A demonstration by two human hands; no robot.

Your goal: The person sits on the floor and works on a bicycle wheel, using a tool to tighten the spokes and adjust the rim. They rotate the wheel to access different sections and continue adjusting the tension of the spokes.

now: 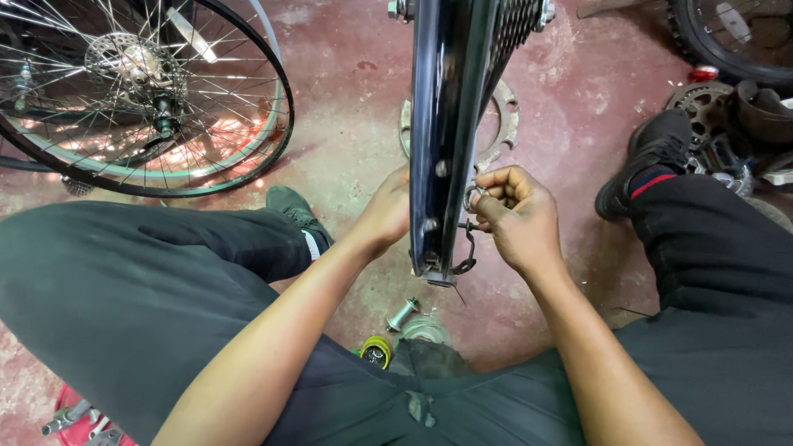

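On the stained red floor (347, 157), seen from the head camera, I sit with both knees spread in dark trousers and a dark blue bicycle frame (446, 124) standing upright between my forearms. My left hand (387, 213) is pressed against the frame's left side, near its lower end; the fingers go behind the tube, so I cannot tell whether they are curled around it or lying flat. My right hand (516, 216) is closed, thumb and forefinger pinching a small metal ring (475, 196) just at the frame's right edge. Below that ring a thin dark wire hook (467, 248) hangs down beside the frame's bottom end, touching or nearly touching it; I cannot tell which.

Directly under the frame, near my lap, lie a short silvery axle piece (403, 314) and a round grey metal part (425, 330), with a small yellow and green object (377, 350) just beside them. Behind the frame a flat toothed metal ring (502, 124) lies on the floor. At upper left a spoked bicycle wheel (140, 91) with a disc at its hub rests flat. At upper right there are another tyre (727, 41), a sprocket cluster (702, 103) and my black shoe (648, 161). Tools show at the lower left corner, on something red (70, 413).
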